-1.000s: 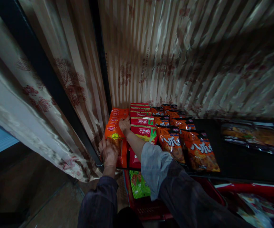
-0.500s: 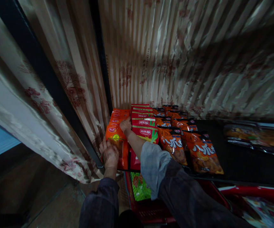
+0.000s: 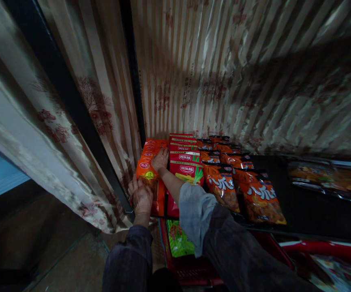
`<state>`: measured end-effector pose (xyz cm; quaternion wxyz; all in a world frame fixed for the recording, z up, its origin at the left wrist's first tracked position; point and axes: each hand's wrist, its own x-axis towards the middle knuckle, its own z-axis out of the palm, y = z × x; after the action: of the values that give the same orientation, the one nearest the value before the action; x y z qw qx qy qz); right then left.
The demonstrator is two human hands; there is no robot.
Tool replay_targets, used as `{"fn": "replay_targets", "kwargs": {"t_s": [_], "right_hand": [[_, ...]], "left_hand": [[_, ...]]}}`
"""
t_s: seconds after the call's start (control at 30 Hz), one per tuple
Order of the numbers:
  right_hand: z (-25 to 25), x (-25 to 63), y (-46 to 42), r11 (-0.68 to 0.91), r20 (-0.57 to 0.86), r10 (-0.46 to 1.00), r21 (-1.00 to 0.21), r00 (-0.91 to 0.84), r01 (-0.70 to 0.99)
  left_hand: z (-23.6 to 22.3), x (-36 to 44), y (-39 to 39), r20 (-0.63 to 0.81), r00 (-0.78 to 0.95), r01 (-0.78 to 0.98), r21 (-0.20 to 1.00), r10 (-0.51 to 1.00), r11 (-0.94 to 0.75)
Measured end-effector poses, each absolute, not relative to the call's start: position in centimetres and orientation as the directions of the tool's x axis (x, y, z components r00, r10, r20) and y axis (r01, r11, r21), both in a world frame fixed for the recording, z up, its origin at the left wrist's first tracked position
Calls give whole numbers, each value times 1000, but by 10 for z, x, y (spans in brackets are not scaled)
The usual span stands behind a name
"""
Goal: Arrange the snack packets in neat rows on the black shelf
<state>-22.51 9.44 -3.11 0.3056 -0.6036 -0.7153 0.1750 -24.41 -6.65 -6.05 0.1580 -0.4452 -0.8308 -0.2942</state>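
A row of orange snack packets [image 3: 146,165] stands at the left end of the black shelf, one behind another. My left hand [image 3: 141,197] lies against the left side of the front packet, fingers stretched out. Further back, my right hand [image 3: 161,159] rests on the right side of the same row with its fingers extended. Right beside that row stand several red snack packets [image 3: 186,168], partly covered by my right forearm. Beyond them come two rows of orange-and-black chip bags [image 3: 222,184], leaning back slightly.
Black metal posts [image 3: 81,117] and a patterned curtain [image 3: 96,81] bound the left side and back. Flat clear-topped packages [image 3: 318,174] lie on the shelf [image 3: 309,215] at right. Below, a red basket [image 3: 193,271] holds a green packet [image 3: 180,239]; another red container [image 3: 330,245] stands right.
My right hand has uncurled and now lies flatter along the orange packets' right edge. My left hand stays at the front packet. The view has shifted slightly.
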Motion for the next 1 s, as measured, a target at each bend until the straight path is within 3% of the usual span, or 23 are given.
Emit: {"fn": "replay_targets", "kwargs": {"t_s": [0.43, 0.7, 0.83, 1.0], "right_hand": [[-13, -211, 65, 523, 335, 845, -358, -417, 773], [-9, -176, -14, 586, 251, 806, -474, -536, 658], [-13, -159, -51, 517, 220, 844, -574, -489, 636], [-25, -144, -91, 445, 194, 876, -676, -441, 587]], "left_hand": [[-61, -244, -66, 474, -584, 811, 377, 660, 447], [-56, -245, -71, 388, -587, 805, 373, 710, 462], [-49, -246, -73, 313, -612, 782, 379, 726, 495], [-44, -244, -76, 336, -590, 800, 366, 734, 476]]}}
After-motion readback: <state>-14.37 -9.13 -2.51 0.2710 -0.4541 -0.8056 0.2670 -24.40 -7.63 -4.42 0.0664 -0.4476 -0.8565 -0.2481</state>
